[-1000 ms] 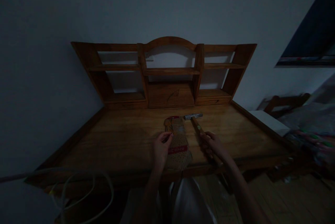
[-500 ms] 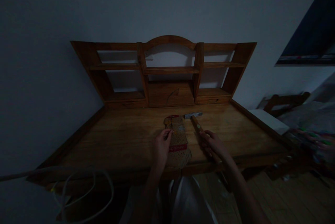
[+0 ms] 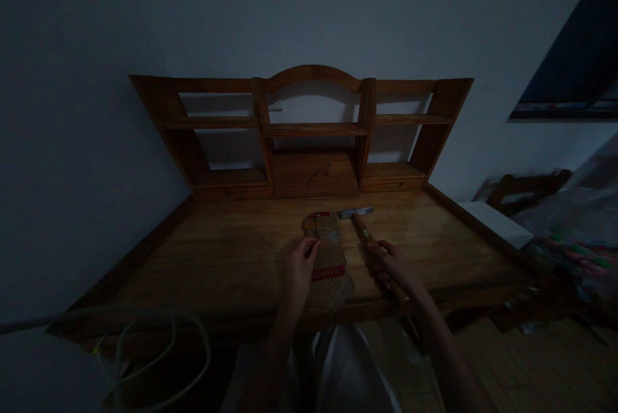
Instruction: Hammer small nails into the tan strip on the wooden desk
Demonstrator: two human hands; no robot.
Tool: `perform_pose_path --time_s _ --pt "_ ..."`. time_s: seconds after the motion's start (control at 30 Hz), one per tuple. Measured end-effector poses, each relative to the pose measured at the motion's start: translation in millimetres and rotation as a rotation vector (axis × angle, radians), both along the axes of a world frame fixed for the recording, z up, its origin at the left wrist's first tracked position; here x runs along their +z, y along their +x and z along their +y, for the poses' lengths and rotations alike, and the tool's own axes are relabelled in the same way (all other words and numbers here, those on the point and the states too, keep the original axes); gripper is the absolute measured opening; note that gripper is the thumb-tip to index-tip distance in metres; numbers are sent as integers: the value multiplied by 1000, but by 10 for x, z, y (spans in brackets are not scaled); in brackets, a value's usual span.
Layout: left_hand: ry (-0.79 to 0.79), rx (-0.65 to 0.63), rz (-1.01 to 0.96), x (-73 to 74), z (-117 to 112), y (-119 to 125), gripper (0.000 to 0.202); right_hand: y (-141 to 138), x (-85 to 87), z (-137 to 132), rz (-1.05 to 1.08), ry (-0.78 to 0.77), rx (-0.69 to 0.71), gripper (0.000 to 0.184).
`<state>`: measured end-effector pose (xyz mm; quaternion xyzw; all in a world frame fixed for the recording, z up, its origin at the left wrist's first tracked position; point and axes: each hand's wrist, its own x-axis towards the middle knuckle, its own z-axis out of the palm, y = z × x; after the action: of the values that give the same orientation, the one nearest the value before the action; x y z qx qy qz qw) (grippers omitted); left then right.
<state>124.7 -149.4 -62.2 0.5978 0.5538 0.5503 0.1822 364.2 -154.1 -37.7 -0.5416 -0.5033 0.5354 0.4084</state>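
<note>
My right hand [image 3: 392, 265] is wrapped round the wooden handle of a hammer [image 3: 361, 228], whose metal head points away from me just above or on the desk. To its left lies a flat brown patterned piece [image 3: 329, 252] with a red band, a fringe-like lower edge and dark speckles; it looks like a flattened bag or cardboard, but the dim light hides its kind. Over its left side, my left hand [image 3: 300, 265] has thumb and forefinger pinched together. Whatever is between those fingertips is too small to make out.
A wooden desk [image 3: 232, 239] carries a shelf unit [image 3: 313, 130] along its back edge. A pale looped cable [image 3: 205, 342] hangs at the front left. Right of the desk are a white surface [image 3: 497, 221], a wooden chair back [image 3: 528, 188] and plastic-wrapped items [image 3: 574, 246].
Almost nothing differs. My left hand's pinched fingers have shifted very slightly over the brown piece, while the hammer stays in the same place in my right hand.
</note>
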Motion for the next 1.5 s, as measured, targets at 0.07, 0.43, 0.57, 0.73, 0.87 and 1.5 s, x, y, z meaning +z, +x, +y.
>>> perform_pose_path --time_s 0.07,0.43,0.57,0.73,0.87,1.5 --pt "-1 3 -3 -13 -2 4 16 1 -11 2 5 -4 -1 38" --pt "-32 -18 124 110 -20 -33 17 -1 -42 24 11 -24 -16 39" --pt "-14 -24 29 64 10 -49 14 -8 -17 9 12 -31 -12 39" --pt "-20 1 57 39 -17 -45 14 -18 23 -16 -3 6 -7 42" --pt "-38 -44 0 16 10 -48 15 -108 -7 -107 -51 77 -81 47" --pt "-53 6 97 18 17 -58 15 -427 296 -1209 -404 428 -35 55"
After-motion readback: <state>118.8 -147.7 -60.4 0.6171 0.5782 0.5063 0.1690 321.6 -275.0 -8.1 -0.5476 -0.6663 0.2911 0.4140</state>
